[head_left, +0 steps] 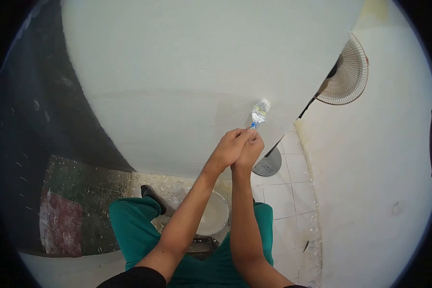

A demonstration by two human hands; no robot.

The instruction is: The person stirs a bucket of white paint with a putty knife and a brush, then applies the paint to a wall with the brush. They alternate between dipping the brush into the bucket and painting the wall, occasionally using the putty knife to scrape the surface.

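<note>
A paintbrush [259, 113] coated in white paint points up and away from me, its bristles against the pale wall [177, 62] or close in front of it. Only a short blue part of its handle shows; my fingers hide the rest. My right hand [252, 150] is closed around the handle. My left hand [229, 148] is closed too, pressed against the right one, with its thumb and fingertips at the handle's base. Below my forearms, a round bucket [225, 210] holding whitish liquid stands on the floor between my legs.
Beyond the wall's right edge is a fan [353, 72] with a round base [268, 164] on the white floor tiles [278, 192]. A dark surface [38, 110] borders the left side. White spatter marks the green and red floor [62, 211] there. Another pale wall [374, 168] rises at right.
</note>
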